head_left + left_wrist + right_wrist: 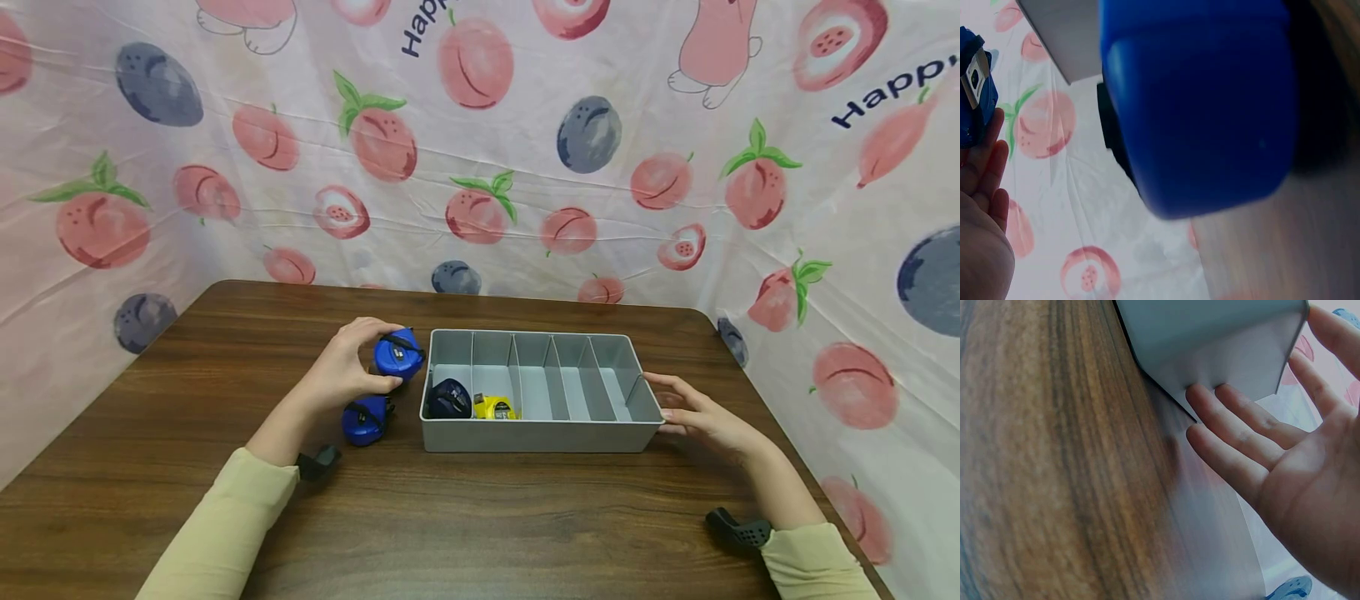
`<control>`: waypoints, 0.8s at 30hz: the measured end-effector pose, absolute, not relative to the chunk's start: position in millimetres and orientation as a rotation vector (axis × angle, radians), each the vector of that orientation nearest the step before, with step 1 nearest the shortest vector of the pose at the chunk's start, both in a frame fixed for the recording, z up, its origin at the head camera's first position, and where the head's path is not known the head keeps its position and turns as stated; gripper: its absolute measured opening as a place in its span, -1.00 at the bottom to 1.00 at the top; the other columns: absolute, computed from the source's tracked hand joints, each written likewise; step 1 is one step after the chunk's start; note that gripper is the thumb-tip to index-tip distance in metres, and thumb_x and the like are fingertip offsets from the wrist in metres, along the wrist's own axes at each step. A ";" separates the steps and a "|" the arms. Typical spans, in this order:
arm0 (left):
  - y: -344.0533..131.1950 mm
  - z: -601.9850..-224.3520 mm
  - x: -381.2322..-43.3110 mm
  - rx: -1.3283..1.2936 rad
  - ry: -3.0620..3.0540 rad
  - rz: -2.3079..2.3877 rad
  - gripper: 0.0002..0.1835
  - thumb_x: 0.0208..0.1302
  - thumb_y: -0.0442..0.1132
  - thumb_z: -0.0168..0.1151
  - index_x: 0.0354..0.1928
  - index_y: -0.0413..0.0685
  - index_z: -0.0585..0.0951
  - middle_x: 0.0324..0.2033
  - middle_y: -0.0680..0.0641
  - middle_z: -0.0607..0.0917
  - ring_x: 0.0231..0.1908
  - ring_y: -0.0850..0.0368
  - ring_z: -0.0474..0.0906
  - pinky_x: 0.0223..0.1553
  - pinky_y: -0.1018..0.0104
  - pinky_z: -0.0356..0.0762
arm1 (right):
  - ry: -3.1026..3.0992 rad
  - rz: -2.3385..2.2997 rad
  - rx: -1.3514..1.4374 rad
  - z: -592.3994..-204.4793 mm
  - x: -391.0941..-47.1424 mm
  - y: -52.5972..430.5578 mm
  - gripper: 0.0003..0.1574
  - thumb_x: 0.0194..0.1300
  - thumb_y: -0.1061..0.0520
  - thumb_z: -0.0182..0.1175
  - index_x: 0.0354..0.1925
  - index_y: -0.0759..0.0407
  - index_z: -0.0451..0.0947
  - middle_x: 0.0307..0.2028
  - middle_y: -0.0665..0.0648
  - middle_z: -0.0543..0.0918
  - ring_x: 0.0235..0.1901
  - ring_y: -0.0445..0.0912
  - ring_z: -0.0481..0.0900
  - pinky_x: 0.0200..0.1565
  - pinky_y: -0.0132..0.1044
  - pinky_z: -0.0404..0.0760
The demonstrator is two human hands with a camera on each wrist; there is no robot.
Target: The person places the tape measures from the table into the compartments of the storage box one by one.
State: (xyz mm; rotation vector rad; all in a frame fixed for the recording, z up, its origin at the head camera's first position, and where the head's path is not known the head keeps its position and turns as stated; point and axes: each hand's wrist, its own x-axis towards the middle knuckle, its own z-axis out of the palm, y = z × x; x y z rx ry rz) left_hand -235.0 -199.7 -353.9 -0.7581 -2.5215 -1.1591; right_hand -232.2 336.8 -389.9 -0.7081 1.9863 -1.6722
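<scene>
My left hand (347,367) pinches a blue tape measure (399,354) between thumb and fingers, just left of the grey divided box (536,436). In the left wrist view that tape measure (985,103) shows at the left edge, by the fingers. A second blue tape measure (363,422) sits on the table beneath the left hand and looms large and blurred in the left wrist view. Inside the box's leftmost compartment is a dark navy tape measure (450,400); a yellow one (495,407) lies in the compartment beside it. My right hand (701,421) touches the box's right end with extended fingers.
The box's three right compartments hold nothing visible. Brown wood-grain tabletop (480,525) surrounds it. A fruit-print cloth (525,142) hangs behind and along both sides of the table. Each wrist wears a black band (738,530).
</scene>
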 end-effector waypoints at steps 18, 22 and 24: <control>-180.3 -353.5 -237.9 -0.817 -2.515 -1.178 -0.31 -0.19 -0.24 0.56 0.12 -0.09 0.57 -0.02 -0.04 0.58 0.02 0.02 0.39 0.06 -0.08 0.16 | 1.985 -1.680 -0.737 -391.1 -230.3 335.6 -0.33 0.43 0.36 -0.12 0.44 0.22 0.00 0.22 0.57 0.16 0.10 -0.07 0.48 0.03 -0.20 0.52; -177.1 -353.8 -238.5 -0.825 -2.518 -1.179 -0.30 -0.19 -0.21 0.57 0.12 -0.08 0.57 -0.02 -0.03 0.59 0.02 0.02 0.39 0.05 -0.08 0.18 | 1.975 -1.687 -0.752 -390.3 -229.8 335.1 -0.34 0.43 0.37 -0.13 0.44 0.21 0.01 0.21 0.57 0.17 0.10 -0.07 0.49 0.02 -0.20 0.52; -175.5 -353.5 -238.5 -0.834 -2.516 -1.179 -0.30 -0.19 -0.21 0.57 0.13 -0.08 0.57 -0.02 -0.03 0.58 0.02 0.03 0.39 0.05 -0.09 0.18 | 1.978 -1.684 -0.750 -389.8 -229.5 334.9 -0.34 0.44 0.36 -0.13 0.44 0.22 0.01 0.21 0.58 0.16 0.11 -0.08 0.48 0.03 -0.21 0.52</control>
